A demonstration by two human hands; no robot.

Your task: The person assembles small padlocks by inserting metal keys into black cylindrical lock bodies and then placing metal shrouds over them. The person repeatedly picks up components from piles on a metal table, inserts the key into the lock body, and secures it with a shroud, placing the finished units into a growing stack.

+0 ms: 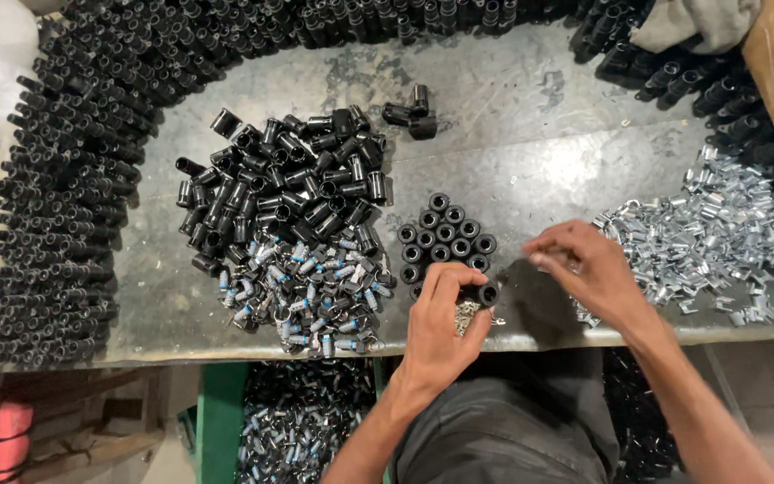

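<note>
The grey metal tabletop (530, 108) is lying open only in its middle and toward the far edge; black tubes (64, 206) are banking up along the left, far and right edges, leaving a bare patch between the piles. At the near edge, the left hand (441, 327) is closing its fingers around a short black cap (484, 293) and is also cupping a few small metal bits against the palm. The right hand (584, 269) is hovering just beside it, nearer the right edge, with thumb and fingertips pinched together; whether anything is sitting between them cannot be told. Just beyond the left hand, a cluster of upright caps (445, 235) is standing packed together. A heap of loose caps (288, 188) is lying toward the left, with blue-and-silver parts (315, 296) spilling from it to the near edge. Silver clips (718, 242) are crowding the space right of the right hand.
</note>
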